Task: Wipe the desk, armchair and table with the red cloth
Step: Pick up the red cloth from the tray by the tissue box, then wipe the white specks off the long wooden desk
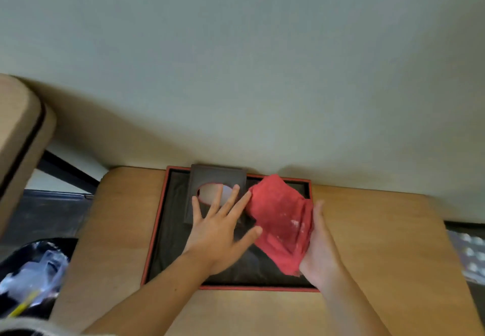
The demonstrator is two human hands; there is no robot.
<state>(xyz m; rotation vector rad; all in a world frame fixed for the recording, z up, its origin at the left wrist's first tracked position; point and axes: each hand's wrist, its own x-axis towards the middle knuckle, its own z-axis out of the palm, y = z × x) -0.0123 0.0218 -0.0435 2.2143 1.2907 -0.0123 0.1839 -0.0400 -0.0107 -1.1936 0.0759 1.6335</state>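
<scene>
The red cloth (280,220) is bunched up in my right hand (321,249), held over the right half of a dark tray with a red rim (154,230). That tray lies on the light wooden table (380,243), pushed against the wall. My left hand (220,228) hovers flat with fingers spread over the tray, its fingertips over a dark tissue box (217,175) with an oval opening. White specks show on the cloth.
A pale wall (236,73) rises right behind the table. A black bin lined with clear plastic (31,275) stands at the lower left. A beige padded edge (18,130) juts in at the left. Something patterned lies past the table's right edge (469,251).
</scene>
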